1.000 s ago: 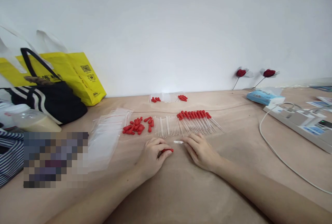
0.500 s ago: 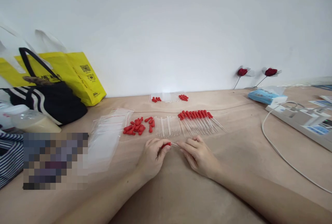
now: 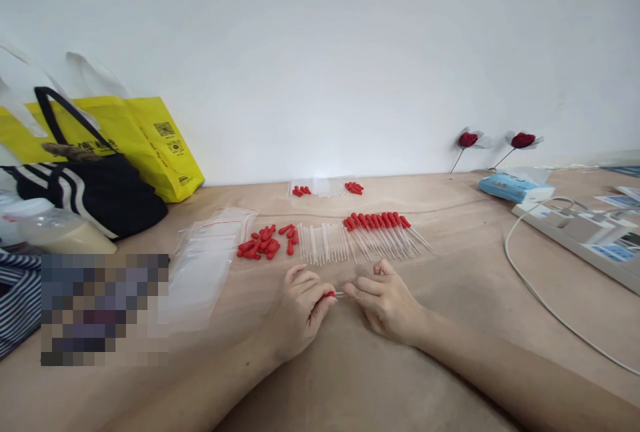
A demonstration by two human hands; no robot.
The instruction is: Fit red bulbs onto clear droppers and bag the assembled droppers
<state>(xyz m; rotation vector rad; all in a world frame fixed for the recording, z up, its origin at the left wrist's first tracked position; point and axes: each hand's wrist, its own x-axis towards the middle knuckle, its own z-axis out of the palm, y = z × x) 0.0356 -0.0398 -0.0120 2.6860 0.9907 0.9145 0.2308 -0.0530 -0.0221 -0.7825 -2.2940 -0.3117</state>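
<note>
Head view: tan table (image 3: 465,285), white wall (image 3: 320,52); left hand (image 3: 297,311) pinches red bulb (image 3: 331,294), right hand (image 3: 389,303) pinches tube (image 3: 340,295).

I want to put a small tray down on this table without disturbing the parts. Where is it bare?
Bare: the stretch between the right hand and the white cable, and the near table between both forearms. Crowded: ahead of the hands, red bulbs, clear tubes and finished droppers lie in a row, with zip bags left of the left hand.

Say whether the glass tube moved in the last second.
Yes. The tube has come nearer the person, away from the row of tubes, up to the bulb in the left hand.
</note>
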